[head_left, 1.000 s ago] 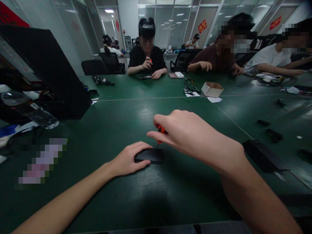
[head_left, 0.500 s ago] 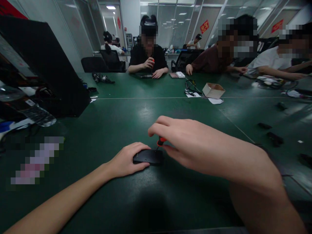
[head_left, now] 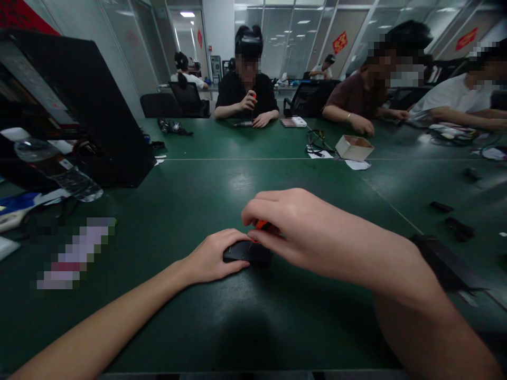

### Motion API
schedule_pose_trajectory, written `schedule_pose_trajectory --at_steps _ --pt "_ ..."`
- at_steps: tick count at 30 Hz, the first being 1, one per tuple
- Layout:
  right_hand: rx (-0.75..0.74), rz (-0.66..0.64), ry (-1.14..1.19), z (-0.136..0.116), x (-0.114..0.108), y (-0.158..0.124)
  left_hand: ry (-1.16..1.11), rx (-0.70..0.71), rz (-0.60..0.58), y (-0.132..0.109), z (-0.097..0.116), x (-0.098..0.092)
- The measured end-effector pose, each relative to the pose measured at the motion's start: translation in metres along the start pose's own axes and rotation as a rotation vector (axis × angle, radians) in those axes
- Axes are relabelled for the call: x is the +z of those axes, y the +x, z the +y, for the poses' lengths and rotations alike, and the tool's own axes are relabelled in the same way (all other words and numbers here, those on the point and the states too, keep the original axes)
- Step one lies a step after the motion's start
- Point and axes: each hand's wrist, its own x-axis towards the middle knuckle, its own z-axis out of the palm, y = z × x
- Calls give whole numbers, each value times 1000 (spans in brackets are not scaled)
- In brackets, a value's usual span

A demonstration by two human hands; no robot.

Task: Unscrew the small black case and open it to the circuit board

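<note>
We've got our left hand (head_left: pixel 212 257) clamped, thumb and fingers, around the left end of a small flat black rounded case (head_left: pixel 255 255), lying on the shiny dark green tabletop (head_left: pixel 178 327) right in front of us. Our right hand (head_left: pixel 297 227) is pinching an orange-red and black screwdriver-style handle (head_left: pixel 262 225) above the case's far edge. Its tip's hidden, so we can't tell about contact.

A flat black device (head_left: pixel 254 256) with rounded edges is lying on the bench (head_left: pixel 178 184), its long side running crosswise; both its ends are partly hiding from view. Above the device, a screwdriver (head_left: pixel 262 225) with an orange-red and black handle is reaching down toward its top face, the tip hiding from sight.
</note>
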Motion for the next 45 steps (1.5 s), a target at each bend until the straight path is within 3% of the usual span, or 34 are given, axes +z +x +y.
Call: schedule_pose_trajectory --at_steps 31,38,45 --pt "-94 -42 27 0 8 5 17 -15 11 -2 -4 3" --pt "-250 -60 101 -1 6 0 20 107 182 -3 8 6" --pt "-2 -10 -211 -11 6 7 9 101 199 -2 21 7"
